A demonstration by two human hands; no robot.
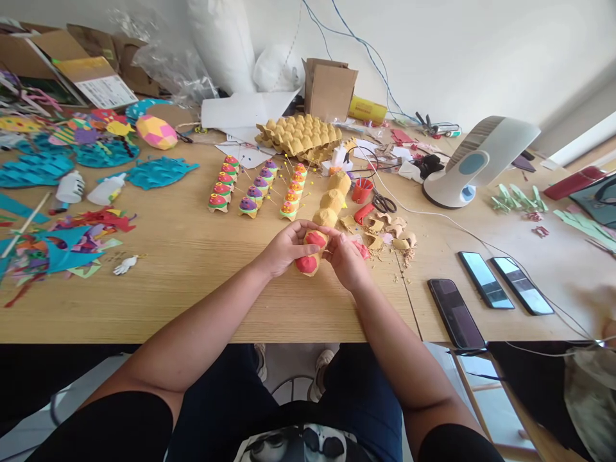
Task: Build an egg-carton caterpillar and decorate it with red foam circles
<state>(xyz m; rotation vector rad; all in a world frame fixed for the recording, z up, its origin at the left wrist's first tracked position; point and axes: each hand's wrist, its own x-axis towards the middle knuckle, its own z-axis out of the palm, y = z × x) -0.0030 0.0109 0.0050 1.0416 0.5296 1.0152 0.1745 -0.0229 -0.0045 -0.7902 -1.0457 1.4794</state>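
Yellow-brown pulp egg-carton strip (328,210) with two red-capped domes (306,264) sits pinched between left hand (289,246) and right hand (348,259) above the pale wooden table (192,276), where light thumb pressure should prevent dents.

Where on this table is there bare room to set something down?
The table shows bare wood between the colored scraps and the left hand, and a smaller patch between the carton scraps and phones. It is crowded at far left, along the back and beside the right hand.
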